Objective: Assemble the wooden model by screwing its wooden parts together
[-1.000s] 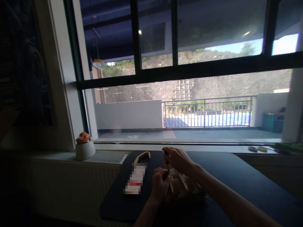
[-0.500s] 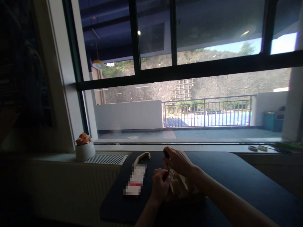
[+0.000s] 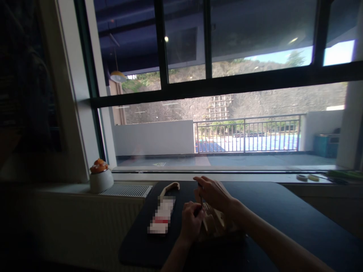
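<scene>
My right hand [image 3: 214,192] is closed round the dark handle of a screwdriver, its index finger stretched over the top. The thin screwdriver shaft [image 3: 201,202] points down, nearly upright, at the fingertips of my left hand [image 3: 192,221]. Those left fingers are curled closed at the left side of a wooden assembly [image 3: 210,224], gripping its edge near the tool's tip. Light curved and slatted wooden parts show on the assembly, which sits on the dark table. The hands and right forearm cover much of it, and the screwdriver's tip is hidden.
A curved wooden piece [image 3: 170,187] lies on the black table [image 3: 272,215], left of my hands. Below it lies a blurred-out flat object [image 3: 161,217]. A white jar with an orange top [image 3: 100,177] stands on the windowsill. Tape rolls [image 3: 307,177] lie on the right sill.
My right hand's fingers curl tighter over the screwdriver handle, then reopen partly with the index finger extended left, as if turning it. The left hand and wooden assembly stay in place.
</scene>
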{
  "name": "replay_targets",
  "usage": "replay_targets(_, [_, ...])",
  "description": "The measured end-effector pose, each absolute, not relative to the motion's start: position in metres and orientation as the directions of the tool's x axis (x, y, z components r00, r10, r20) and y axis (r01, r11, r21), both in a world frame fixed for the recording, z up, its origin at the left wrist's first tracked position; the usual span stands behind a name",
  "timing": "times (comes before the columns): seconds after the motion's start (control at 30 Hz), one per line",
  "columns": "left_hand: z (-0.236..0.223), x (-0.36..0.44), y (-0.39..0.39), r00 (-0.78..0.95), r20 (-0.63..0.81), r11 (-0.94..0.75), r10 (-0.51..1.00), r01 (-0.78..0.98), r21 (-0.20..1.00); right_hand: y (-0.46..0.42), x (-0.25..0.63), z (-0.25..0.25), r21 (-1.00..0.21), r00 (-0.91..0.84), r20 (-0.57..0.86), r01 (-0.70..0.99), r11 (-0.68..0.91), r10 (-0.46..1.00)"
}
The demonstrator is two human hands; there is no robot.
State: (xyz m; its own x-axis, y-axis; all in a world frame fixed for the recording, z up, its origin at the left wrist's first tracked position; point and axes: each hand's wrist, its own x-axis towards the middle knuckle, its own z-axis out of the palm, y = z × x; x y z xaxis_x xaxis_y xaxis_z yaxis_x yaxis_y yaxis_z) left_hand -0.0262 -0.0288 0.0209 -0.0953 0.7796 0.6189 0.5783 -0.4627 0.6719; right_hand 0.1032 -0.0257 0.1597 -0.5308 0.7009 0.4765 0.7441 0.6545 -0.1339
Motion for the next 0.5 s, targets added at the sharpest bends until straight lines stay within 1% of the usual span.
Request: replay_targets(0.5, [0.0217,-0.0249,-0.0290,-0.098,0.615,-0.459,0.782,0.578,0.675,-0.0236,0.1008,0.1556,-0.146,-0.508,0.488,0.754,0.640,0.710])
